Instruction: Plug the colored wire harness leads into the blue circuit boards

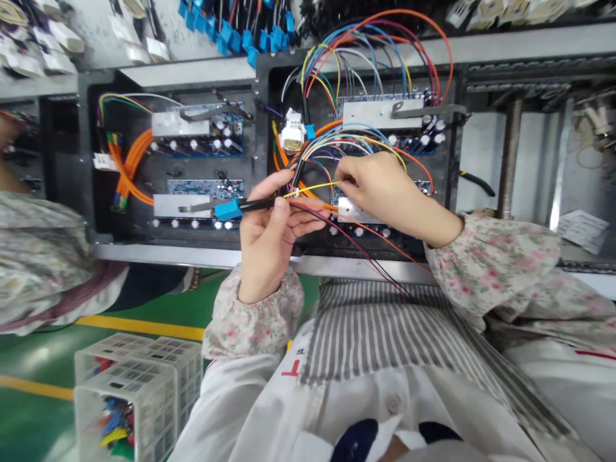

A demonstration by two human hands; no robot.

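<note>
Nearest the viewer, a striped apron [385, 327] covers the person's lap; at lower left, white lattice crates [154, 391] stand on the green floor [216, 298], the front one holding small coloured pieces. Above the apron, a dark red wire [357, 244] and others trail down from the left hand [269, 228] toward the cloth. This hand is turned palm up and half curled, its thumb pressed against a black-sheathed cable [260, 204]; a blue connector [228, 210] lies at the cable's left end, in front of a circuit board. The right hand [349, 179] is closed in a pinch, thumb against forefinger, on a yellow wire [315, 187], which stretches straight between the two hands. Both hands are over the right-hand black tray [262, 128]. Within it, the lower board is partly hidden by the right hand; beyond lie a white connector [292, 131] and an upper circuit board [385, 112], with multicoloured wires arching over it. To the left, a second black tray [103, 224] contains two boards and looped orange cables [128, 170]. Farthest off, blue connectors [233, 35] and white connectors [154, 48] are grouped along the top edge.
</note>
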